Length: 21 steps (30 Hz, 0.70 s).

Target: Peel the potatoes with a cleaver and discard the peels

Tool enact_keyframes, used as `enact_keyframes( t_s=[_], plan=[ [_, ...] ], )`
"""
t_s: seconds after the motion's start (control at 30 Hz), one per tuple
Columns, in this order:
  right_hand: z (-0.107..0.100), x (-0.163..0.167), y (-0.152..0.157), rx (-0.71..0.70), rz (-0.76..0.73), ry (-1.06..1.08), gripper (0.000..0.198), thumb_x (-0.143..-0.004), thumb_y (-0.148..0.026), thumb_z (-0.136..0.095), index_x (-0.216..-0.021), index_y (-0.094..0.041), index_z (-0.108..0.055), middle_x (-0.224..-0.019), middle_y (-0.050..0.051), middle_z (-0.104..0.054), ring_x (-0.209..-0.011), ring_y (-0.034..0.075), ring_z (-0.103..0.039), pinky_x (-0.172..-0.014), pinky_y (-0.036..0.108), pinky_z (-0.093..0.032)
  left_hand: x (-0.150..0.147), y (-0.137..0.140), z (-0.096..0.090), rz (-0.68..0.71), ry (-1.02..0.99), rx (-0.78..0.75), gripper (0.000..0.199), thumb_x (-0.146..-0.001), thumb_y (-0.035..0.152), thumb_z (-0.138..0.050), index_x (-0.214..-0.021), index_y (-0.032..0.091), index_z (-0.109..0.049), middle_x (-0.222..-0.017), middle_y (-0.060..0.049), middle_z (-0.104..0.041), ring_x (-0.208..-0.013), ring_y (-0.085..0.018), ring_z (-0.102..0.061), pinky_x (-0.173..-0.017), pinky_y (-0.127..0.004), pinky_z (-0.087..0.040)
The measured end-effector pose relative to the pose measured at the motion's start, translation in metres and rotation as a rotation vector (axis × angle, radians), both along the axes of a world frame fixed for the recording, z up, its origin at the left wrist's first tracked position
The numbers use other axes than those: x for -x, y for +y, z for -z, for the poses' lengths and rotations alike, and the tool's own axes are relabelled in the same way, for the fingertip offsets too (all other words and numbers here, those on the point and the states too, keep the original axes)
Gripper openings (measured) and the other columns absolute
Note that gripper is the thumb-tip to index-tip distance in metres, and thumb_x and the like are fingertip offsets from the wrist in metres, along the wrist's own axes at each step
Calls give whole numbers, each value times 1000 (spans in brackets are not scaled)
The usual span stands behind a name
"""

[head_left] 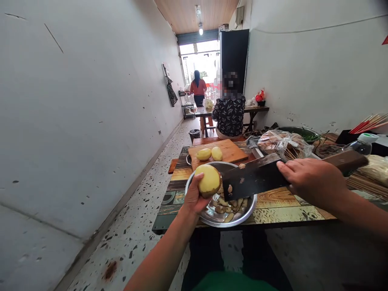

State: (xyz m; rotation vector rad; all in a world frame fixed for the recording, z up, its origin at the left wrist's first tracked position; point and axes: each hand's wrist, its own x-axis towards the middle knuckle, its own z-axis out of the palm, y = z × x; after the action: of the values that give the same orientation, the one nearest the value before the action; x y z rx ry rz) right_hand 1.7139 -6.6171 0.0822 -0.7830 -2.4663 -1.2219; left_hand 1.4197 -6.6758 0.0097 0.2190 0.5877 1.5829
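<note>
My left hand (pixel 194 196) is wrapped round a partly peeled potato (pixel 208 178), yellow above with brown skin left along its lower side. In my right hand (pixel 312 182) is a wide dark cleaver (pixel 257 178), gripped where the blade meets its brown handle. Bits of peel cling to the blade, whose far end is close to the potato; whether they touch I cannot tell. Beneath both sits a metal bowl (pixel 253 210) with brown potato peels (pixel 230 206) in it. Behind the bowl, two peeled potatoes (pixel 209 153) lie on a wooden cutting board (pixel 235 151).
The patterned table (pixel 291 212) also carries a plastic-wrapped bundle (pixel 281 141), a bowl of greens (pixel 306 133), a bottle (pixel 362 145) and wooden skewers (pixel 368 186). One person (pixel 230 113) sits ahead; another (pixel 198 87) stands farther off. A white wall (pixel 91 101) runs along the left.
</note>
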Motion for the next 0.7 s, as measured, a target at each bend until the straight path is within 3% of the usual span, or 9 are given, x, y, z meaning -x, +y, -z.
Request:
enact_keyframes(
  t_s=[0.17, 0.33, 0.47, 0.6, 0.7],
  plan=[
    [-5, -20, 2, -146, 46, 17, 29, -83, -4, -44, -90, -10, -71, -70, 10, -68, -61, 20, -56, -58, 33, -29, 10, -8, -7, 8, -126, 32, 45, -85, 21, -56, -128, 9, -55, -108, -17, -70, -103, -30, -69, -91, -46, -58],
    [2, -1, 8, -131, -30, 15, 30, -74, 1, -46, -86, -11, -71, -66, 5, -66, -58, 19, -58, -59, 32, -34, -2, -21, -17, 238, -261, 52, 58, -80, 27, -59, -132, 1, -51, -118, -24, -65, -108, -35, -67, -95, -47, -56],
    [6, 14, 11, -126, -68, 11, 33, -72, 4, -47, -90, -9, -71, -68, 5, -67, -60, 18, -60, -62, 32, -39, -16, -25, -16, 378, -251, 59, 72, -76, 29, -61, -138, -4, -42, -123, -28, -62, -112, -37, -65, -99, -46, -52],
    [5, 10, 11, -186, -117, 11, 35, -74, 4, -46, -95, -9, -71, -73, 7, -69, -63, 18, -60, -65, 32, -40, -11, -25, -11, 368, -171, 21, 70, -77, 27, -61, -138, -2, -42, -119, -26, -64, -111, -35, -66, -100, -44, -51],
    [3, 1, 10, -218, -105, 7, 34, -76, 3, -45, -96, -9, -70, -75, 8, -70, -65, 18, -59, -66, 32, -40, 3, -22, -6, 287, -164, 17, 61, -81, 23, -59, -136, 1, -45, -114, -23, -67, -106, -31, -68, -95, -41, -54]
  ],
)
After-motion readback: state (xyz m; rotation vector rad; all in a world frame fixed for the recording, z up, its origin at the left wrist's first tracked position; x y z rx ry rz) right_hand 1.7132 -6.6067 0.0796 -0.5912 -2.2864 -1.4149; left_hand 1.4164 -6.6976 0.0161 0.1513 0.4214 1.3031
